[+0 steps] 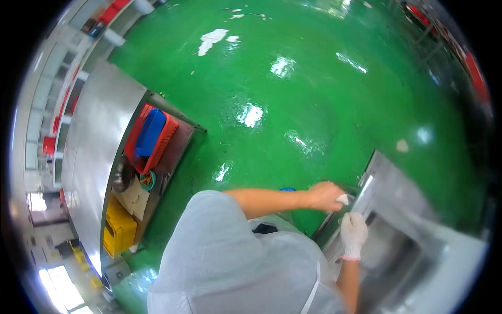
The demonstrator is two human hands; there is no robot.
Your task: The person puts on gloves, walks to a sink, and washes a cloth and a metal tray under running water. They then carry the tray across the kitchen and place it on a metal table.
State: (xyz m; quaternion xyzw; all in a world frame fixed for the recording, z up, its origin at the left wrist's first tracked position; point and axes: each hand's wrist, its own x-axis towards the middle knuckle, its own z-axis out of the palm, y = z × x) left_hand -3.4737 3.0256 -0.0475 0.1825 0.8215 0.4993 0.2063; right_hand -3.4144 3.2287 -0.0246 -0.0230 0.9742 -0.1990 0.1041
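Starting with containers: the lower shelf (181, 138) under the steel tabletop (99, 118), off to your left, has a red plastic basket (166, 140) with a blue basket (150, 131) sitting in it. Next to that, a small teal basket (152, 181) holds brownish-orange pieces, too small to identify. A metal bowl (124, 174), flat cardboard (134, 198) and a yellow crate (121, 235) follow; can't see into the crate.

Your bare left hand (327, 197) is curled, a small white piece (342, 199) at its fingers; can't tell if it's gripped or worn. Your right hand (354, 230), in a white knit glove with a reddish cuff, is bunched just beside it; can't tell what it holds, if anything. Both are at the near edge of the stainless steel unit (389, 180) on your right, contact unclear, blurry there.

Green floor (314, 94) spreads ahead, between tabletop and unit, shiny with glare, pale patches farther off. Tabletop edge is well apart from both hands.
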